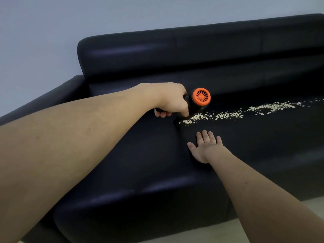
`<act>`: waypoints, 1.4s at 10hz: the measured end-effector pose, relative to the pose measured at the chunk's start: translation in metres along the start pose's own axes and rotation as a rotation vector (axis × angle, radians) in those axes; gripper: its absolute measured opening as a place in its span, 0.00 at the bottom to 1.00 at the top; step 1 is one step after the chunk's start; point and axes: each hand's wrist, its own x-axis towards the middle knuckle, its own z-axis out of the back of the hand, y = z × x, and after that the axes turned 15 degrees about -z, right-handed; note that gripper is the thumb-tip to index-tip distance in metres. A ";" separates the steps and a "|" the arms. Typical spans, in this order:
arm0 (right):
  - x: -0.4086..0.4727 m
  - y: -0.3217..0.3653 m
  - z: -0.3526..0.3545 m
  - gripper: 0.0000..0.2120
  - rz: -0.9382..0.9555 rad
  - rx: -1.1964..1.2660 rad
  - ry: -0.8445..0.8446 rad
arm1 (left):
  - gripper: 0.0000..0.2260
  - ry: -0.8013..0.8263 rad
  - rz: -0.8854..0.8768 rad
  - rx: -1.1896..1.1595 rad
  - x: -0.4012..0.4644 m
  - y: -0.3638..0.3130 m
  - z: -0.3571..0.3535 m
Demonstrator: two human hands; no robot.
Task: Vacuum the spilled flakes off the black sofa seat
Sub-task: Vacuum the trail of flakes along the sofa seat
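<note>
A trail of pale flakes (228,114) runs across the black sofa seat (263,146) from the middle out to the right edge of view. My left hand (171,100) grips the handle of a small black handheld vacuum (197,106) with an orange vented end cap. The vacuum's lower end sits at the left end of the flake trail, its nozzle mostly hidden against the dark seat. My right hand (205,146) rests flat on the seat with straight spread fingers, just in front of the trail and apart from the flakes.
The sofa's backrest (192,55) rises behind the seat and its left armrest (52,99) slopes down at the left. A grey wall stands behind. A strip of light floor (312,206) shows at the bottom right below the seat's front edge.
</note>
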 end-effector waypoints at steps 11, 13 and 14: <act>-0.001 0.000 0.000 0.35 0.007 0.016 0.010 | 0.13 0.000 -0.050 -0.032 0.002 -0.027 0.002; -0.003 -0.002 0.004 0.35 0.004 0.005 0.020 | 0.13 0.019 -0.070 -0.032 0.001 -0.023 0.004; -0.004 -0.001 0.004 0.35 -0.006 0.016 0.037 | 0.13 0.018 -0.079 -0.012 0.004 -0.024 0.007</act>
